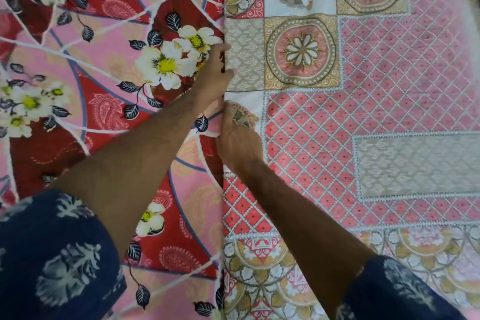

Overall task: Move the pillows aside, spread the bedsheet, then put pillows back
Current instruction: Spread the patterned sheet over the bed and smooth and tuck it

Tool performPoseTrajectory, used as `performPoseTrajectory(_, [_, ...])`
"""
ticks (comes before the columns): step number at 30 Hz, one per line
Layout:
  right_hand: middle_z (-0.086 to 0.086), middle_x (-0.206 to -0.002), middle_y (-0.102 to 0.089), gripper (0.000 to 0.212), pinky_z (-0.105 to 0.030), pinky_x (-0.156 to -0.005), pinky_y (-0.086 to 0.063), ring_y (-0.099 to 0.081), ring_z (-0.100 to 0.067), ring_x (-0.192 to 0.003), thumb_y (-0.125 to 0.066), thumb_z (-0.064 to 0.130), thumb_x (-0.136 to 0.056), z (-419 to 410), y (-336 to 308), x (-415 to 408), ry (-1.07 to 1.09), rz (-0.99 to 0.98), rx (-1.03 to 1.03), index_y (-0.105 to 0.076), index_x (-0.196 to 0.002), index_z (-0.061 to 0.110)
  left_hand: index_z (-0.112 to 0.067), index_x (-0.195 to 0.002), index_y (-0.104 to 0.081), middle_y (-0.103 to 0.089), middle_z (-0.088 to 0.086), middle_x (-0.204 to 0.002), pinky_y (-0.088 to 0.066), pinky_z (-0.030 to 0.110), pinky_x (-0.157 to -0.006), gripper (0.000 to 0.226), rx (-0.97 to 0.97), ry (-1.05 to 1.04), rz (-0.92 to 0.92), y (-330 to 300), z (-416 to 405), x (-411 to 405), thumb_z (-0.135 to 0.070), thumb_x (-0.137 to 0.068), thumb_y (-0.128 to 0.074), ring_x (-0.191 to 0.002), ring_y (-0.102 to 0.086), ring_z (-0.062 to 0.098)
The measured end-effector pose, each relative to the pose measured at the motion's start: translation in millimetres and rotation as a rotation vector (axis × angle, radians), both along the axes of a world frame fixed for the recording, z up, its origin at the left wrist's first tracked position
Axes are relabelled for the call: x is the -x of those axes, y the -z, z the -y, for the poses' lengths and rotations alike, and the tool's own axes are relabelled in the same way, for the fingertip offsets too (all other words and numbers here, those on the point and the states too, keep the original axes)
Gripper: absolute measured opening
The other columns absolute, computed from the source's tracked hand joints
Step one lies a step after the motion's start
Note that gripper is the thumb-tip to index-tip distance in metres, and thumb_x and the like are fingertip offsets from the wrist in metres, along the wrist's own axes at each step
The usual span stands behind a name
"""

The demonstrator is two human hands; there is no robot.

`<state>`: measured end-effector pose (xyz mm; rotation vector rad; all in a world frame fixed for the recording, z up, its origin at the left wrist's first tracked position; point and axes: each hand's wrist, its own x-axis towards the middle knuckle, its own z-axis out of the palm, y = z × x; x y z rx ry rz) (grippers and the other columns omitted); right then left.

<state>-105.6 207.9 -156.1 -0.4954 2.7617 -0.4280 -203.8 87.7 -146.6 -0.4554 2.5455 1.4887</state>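
- Head view: pink lattice-print bedsheet [389,80] with medallion border covers the right side, its edge meeting a red-and-pink floral fabric [104,80] on the left.
- Left hand [213,73] lies at that seam, fingers curled into it.
- Right hand [239,140] presses the sheet's edge; whether it grips, I cannot tell.
- Navy leaf-print sleeves [59,254] cover both upper arms.

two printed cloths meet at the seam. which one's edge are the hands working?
The pink lattice-and-medallion bedsheet on the right. Both the left hand and right hand sit on its border; the red floral cloth lies left of them.
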Motion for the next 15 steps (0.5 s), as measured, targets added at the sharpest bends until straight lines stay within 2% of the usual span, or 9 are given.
performPoseTrajectory(2, [-0.016, -0.097, -0.072, 0.078, -0.037, -0.063, -0.041, -0.069, -0.036, -0.081, -0.046, 0.013, -0.095, -5.6, 1.8, 0.5, -0.088, 0.011, 0.034, -0.003, -0.159, 0.005, -0.021, -0.145, -0.043, -0.048, 0.011, -0.140, -0.034, 0.014, -0.086, 0.051, 0.062, 0.086, 0.002, 7.2, 3.0, 21.3, -0.004, -0.098, -0.055, -0.122, -0.047, 0.015])
performPoseTrajectory(3, [-0.015, -0.096, -0.072, 0.079, -0.036, -0.062, -0.040, -0.068, -0.036, -0.079, -0.047, 0.015, -0.095, -8.3, 1.5, 1.6, -0.123, 0.024, 0.044, -0.001, -0.160, 0.007, -0.019, -0.144, -0.046, -0.042, 0.013, -0.144, -0.030, 0.010, -0.087, 0.051, 0.124, 0.125, 0.009, 9.9, 5.0, 28.3, -0.001, -0.097, -0.054, -0.127, -0.042, 0.015])
performPoseTrajectory(5, [-0.015, -0.099, -0.072, 0.078, -0.037, -0.063, -0.040, -0.068, -0.037, -0.081, -0.046, 0.019, -0.097, -11.4, 0.9, 8.9, -0.176, 0.076, 0.065, -0.002, -0.160, 0.012, -0.015, -0.138, -0.054, -0.042, 0.015, -0.139, -0.027, 0.007, -0.091, 0.052, 0.214, 0.144, -0.033, 13.0, 9.4, 36.6, 0.009, -0.092, -0.051, -0.132, -0.043, 0.021])
performPoseTrajectory(8, [-0.017, -0.111, -0.071, 0.062, -0.041, -0.071, -0.048, -0.067, -0.038, -0.094, -0.046, 0.023, -0.100, -15.3, -10.2, 26.8, -0.226, 0.157, 0.208, -0.025, -0.157, 0.019, -0.013, -0.133, -0.060, -0.048, 0.015, -0.129, -0.031, 0.012, -0.099, 0.055, 0.311, 0.125, -0.194, 16.7, 14.6, 31.8, 0.015, -0.089, -0.046, -0.126, -0.050, 0.022])
performPoseTrajectory(9, [-0.015, -0.116, -0.069, 0.057, -0.042, -0.076, -0.051, -0.066, -0.036, -0.100, -0.049, 0.021, -0.098, -18.7, -14.9, 35.8, -0.201, 0.128, 0.289, -0.035, -0.153, 0.019, -0.013, -0.134, -0.060, -0.049, 0.014, -0.128, -0.032, 0.012, -0.099, 0.055, 0.326, 0.132, -0.233, 18.2, 16.7, 30.2, 0.016, -0.089, -0.046, -0.125, -0.051, 0.022])
performPoseTrajectory(11, [-0.012, -0.125, -0.065, 0.051, -0.045, -0.089, -0.053, -0.060, -0.029, -0.112, -0.055, 0.013, -0.094, -31.5, -16.9, 63.4, -0.050, -0.067, 0.400, -0.049, -0.145, 0.014, -0.012, -0.136, -0.059, -0.049, 0.014, -0.128, -0.032, 0.009, -0.100, 0.056, 0.324, 0.152, -0.258, 20.6, 21.7, 30.3, 0.016, -0.089, -0.048, -0.124, -0.052, 0.021])
performPoseTrajectory(13, [-0.010, -0.137, -0.056, 0.052, -0.049, -0.103, -0.047, -0.052, -0.025, -0.123, -0.056, 0.015, -0.095, -55.0, -9.4, 102.8, 0.126, -0.307, 0.272, -0.047, -0.146, 0.012, -0.011, -0.138, -0.057, -0.049, 0.014, -0.131, -0.032, 0.010, -0.100, 0.054, 0.307, 0.163, -0.221, 20.9, 25.6, 32.5, 0.014, -0.091, -0.050, -0.127, -0.050, 0.022])
performPoseTrajectory(15, [-0.011, -0.155, -0.039, 0.061, -0.055, -0.116, -0.034, -0.038, -0.029, -0.140, -0.047, 0.040, -0.102, -87.7, -1.0, 142.6, 0.282, -0.330, 0.004, -0.032, -0.155, 0.015, -0.011, -0.140, -0.055, -0.047, 0.013, -0.132, -0.035, 0.017, -0.103, 0.052, 0.268, 0.148, -0.169, 22.6, 28.9, 35.3, 0.012, -0.093, -0.050, -0.128, -0.049, 0.023])
